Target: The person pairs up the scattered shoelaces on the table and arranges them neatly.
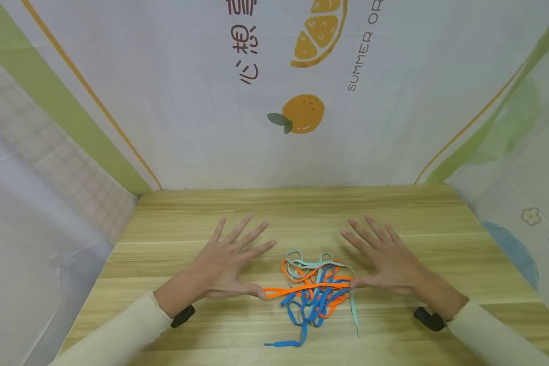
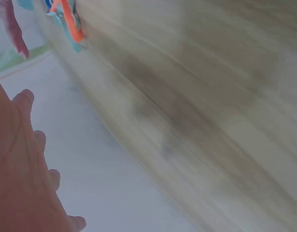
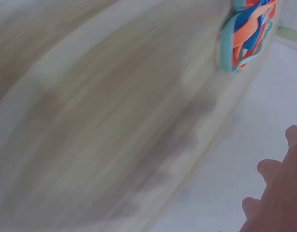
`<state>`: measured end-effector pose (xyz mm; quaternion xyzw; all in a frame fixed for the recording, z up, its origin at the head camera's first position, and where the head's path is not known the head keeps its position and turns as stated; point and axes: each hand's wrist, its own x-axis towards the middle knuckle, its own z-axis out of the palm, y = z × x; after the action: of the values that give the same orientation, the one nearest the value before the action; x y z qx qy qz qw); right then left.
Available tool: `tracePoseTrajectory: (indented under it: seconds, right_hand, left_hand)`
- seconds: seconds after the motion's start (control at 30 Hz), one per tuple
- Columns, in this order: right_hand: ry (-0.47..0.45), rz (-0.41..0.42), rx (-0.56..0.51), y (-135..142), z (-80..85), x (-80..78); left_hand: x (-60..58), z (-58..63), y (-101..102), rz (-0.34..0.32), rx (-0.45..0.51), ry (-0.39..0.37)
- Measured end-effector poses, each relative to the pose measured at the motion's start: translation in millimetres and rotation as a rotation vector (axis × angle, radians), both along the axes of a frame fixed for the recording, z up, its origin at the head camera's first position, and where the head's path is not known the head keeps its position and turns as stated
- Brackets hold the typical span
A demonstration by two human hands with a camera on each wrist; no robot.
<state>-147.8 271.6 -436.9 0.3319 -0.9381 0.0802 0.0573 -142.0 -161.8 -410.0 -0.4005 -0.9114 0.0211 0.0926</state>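
A tangle of flat shoelaces lies on the wooden table: a blue shoelace (image 1: 322,300), an orange shoelace (image 1: 308,286) and a pale mint shoelace (image 1: 302,264). On the left of the pile is my left hand (image 1: 226,264), fingers spread straight, its thumb tip beside an orange loop. My right hand (image 1: 389,262) spreads its fingers on the other side, with the thumb tip at the pile's right edge. Whether the thumbs touch the laces, I cannot tell. In the left wrist view the left palm (image 2: 22,169) shows; the right wrist view has part of the right hand (image 3: 281,188).
The wood-grain table (image 1: 201,335) reaches back to a white cloth (image 1: 187,101) printed with oranges and lettering. More cloth hangs along both sides. A dark strap piece (image 1: 183,316) sits under the left wrist, another strap piece (image 1: 430,319) under the right.
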Motion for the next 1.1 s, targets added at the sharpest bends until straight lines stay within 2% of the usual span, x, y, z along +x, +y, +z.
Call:
tracePoseTrajectory:
  seconds: [0.37, 0.73, 0.9, 1.1]
  right_hand:
    - [-0.029, -0.093, -0.012, 30.4, -7.6, -2.4]
    - [-0.043, -0.145, -0.037, 55.8, -10.4, 4.1]
    - [-0.052, -0.124, -0.089, 56.5, -8.7, 6.9]
    - [-0.051, -0.04, -0.183, 42.8, -5.9, 10.9]
  left_hand:
    - [-5.9, -8.2, -23.5, 0.075, 0.002, -0.032]
    - [-1.6, -13.1, -43.9, 0.124, 0.044, -0.019]
    - [-1.0, -15.2, -44.6, 0.102, 0.094, -0.021]
    - [1.7, -14.1, -35.7, 0.062, 0.169, -0.053]
